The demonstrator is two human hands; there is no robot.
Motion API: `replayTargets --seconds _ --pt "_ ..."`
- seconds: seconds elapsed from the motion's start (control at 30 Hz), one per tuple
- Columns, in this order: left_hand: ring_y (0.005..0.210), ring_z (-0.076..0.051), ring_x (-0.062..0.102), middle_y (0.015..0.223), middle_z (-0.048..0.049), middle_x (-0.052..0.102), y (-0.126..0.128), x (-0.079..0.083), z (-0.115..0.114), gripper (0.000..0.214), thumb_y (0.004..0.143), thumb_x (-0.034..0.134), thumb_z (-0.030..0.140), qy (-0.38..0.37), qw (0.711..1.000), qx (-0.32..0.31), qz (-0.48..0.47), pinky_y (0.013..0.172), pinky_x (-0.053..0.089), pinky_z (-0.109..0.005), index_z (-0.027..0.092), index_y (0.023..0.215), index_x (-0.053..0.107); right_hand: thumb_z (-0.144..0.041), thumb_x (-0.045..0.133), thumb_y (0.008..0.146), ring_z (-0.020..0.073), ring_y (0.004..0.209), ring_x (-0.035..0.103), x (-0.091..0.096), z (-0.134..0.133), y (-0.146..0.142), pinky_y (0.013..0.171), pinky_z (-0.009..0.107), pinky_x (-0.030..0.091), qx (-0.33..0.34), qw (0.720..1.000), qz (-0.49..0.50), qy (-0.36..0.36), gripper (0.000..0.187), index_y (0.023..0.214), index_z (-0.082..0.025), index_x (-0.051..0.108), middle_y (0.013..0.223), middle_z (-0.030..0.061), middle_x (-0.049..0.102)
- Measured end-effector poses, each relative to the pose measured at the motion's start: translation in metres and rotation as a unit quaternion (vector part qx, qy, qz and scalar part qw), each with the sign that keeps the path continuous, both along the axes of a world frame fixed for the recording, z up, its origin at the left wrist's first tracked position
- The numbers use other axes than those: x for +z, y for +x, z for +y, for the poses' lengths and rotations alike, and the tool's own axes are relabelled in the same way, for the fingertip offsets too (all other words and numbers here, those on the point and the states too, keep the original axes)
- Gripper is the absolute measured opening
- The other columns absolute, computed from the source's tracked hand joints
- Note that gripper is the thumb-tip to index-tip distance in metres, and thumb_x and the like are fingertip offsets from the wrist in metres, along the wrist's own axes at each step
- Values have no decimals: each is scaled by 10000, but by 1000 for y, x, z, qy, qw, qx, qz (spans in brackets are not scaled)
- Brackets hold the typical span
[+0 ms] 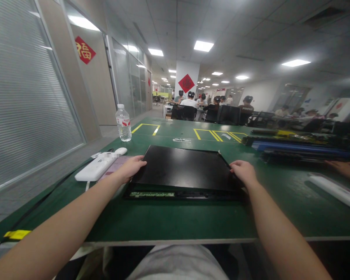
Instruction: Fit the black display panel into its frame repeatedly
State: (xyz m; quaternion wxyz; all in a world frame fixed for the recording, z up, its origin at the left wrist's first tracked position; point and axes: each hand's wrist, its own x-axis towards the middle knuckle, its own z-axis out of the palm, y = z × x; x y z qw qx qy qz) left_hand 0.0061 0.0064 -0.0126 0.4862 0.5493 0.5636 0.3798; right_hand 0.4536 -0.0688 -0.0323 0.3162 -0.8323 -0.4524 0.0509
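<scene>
A flat black screen panel (183,167) lies in front of me, between my two hands. My left hand (135,166) grips its left edge, thumb on top and the other fingers partly hidden. At the right edge, my right hand (244,172) pinches the panel between thumb and fingers. Under the panel's near side shows a black frame (204,195) with a strip of green circuit board (151,194). The panel's near edge sits slightly above this frame; whether the far edge rests in it I cannot tell.
On the green table (192,225) a white power strip (99,165) lies left and a water bottle (123,123) stands behind it. Dark and blue bars (288,147) are stacked right, near another person's hand (342,167) and a white strip (335,190). People sit at far tables.
</scene>
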Motion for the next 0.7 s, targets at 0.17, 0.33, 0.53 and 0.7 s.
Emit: replayTargets --seconds 0.17,0.33,0.53,0.7 --pt "702 -246 743 772 -48 783 -2 -3 3 317 696 694 235 -33 999 -11 -34 679 583 -330 178 1005 733 -254 568 810 207 808 707 0 -1 0 622 263 440 -1 1000 -1 -6 258 926 -219 795 795 43 775" --pt "747 -263 756 801 -51 790 -1 -2 3 310 688 727 273 -31 999 -14 -33 703 596 -347 199 989 736 -235 566 806 200 783 699 0 0 0 627 265 440 2 1000 1 0 265 925 -209 801 777 43 769" --pt "751 -268 765 831 -51 800 -1 -3 3 348 689 722 236 -38 997 -18 -59 710 607 -354 206 1035 737 -228 578 801 194 753 697 0 0 2 614 262 437 -1 1000 18 3 246 910 -208 798 771 39 769" --pt "781 -282 773 837 -61 804 3 1 0 313 697 743 230 -33 998 -9 -56 725 621 -367 217 1010 756 -226 578 802 194 760 695 3 -2 -2 611 264 433 -8 1000 23 -2 241 898 -213 799 773 39 770"
